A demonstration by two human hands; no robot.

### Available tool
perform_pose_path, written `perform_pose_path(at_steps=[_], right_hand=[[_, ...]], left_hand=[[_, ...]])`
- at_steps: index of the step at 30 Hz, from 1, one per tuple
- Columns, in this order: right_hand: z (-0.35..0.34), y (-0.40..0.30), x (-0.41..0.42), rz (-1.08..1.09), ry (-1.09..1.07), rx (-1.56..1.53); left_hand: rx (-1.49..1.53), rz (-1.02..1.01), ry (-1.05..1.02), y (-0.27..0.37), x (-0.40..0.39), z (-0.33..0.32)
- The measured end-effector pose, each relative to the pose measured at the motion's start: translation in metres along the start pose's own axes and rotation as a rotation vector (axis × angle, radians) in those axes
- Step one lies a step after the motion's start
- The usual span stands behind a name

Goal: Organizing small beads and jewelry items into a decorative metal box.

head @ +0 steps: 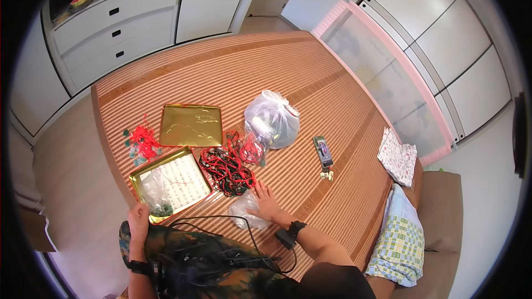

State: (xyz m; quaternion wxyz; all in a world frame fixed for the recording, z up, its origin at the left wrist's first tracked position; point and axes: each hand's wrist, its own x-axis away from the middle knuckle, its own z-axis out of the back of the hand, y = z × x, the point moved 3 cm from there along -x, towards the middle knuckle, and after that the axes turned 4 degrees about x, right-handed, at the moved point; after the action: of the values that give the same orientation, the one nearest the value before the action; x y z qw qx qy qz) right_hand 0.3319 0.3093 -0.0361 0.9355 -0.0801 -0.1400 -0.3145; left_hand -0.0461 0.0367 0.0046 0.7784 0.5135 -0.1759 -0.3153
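My left hand (138,218) is curled by the near left corner of a shallow gold tin (200,201); whether anything is in its fingers is hidden. Inside the tin are a white sheet with rows of small round pieces (189,178) and a clear plastic bag (153,189) with dark green bits at its bottom. My right hand (267,204) lies with spread fingers on a crumpled clear plastic bag (243,211). Just beyond it is a heap of red and black cords (226,170). Behind the tin lies its gold lid (191,126).
Red threads with green pieces (144,143) lie left of the lid. A full white plastic bag (272,120) sits behind the cords. A phone (323,151) rests right on the striped bed mat (291,66). A black cable (249,226) crosses my lap. Pink-edged bed rail (399,58) stands right.
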Motion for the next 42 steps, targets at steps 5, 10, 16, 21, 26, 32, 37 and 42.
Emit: perform_pose_path(at_steps=[5, 10, 16, 21, 26, 32, 37, 42], right_hand=[[0.001, -0.001, -0.002, 0.004, 0.086, 0.028], [0.026, 0.014, 0.002, 0.143, 0.067, -0.080], [0.062, 0.045, 0.014, 0.277, 0.154, -0.534], [0.050, 0.097, 0.028, 0.024, 0.432, -0.590], [0.020, 0.155, 0.039, -0.344, 0.723, -0.718], [0.014, 0.230, 0.069, -0.710, 0.776, -0.554], [0.029, 0.259, 0.081, -0.746, 0.868, -0.385], [0.039, 0.296, 0.082, -0.906, 0.774, -0.381]], left_hand=[[-0.041, 0.009, 0.063, 0.021, 0.017, 0.002], [-0.086, -0.009, 0.131, 0.032, 0.036, 0.007], [-0.028, 0.019, 0.135, 0.037, 0.047, 0.010], [-0.024, 0.020, 0.121, 0.043, 0.046, 0.008], [-0.038, 0.027, 0.137, 0.036, 0.044, 0.004], [-0.033, 0.034, 0.127, 0.029, 0.040, 0.000], [-0.048, 0.052, 0.114, 0.039, 0.042, 0.001], [-0.096, 0.045, 0.115, 0.030, 0.041, -0.002]])
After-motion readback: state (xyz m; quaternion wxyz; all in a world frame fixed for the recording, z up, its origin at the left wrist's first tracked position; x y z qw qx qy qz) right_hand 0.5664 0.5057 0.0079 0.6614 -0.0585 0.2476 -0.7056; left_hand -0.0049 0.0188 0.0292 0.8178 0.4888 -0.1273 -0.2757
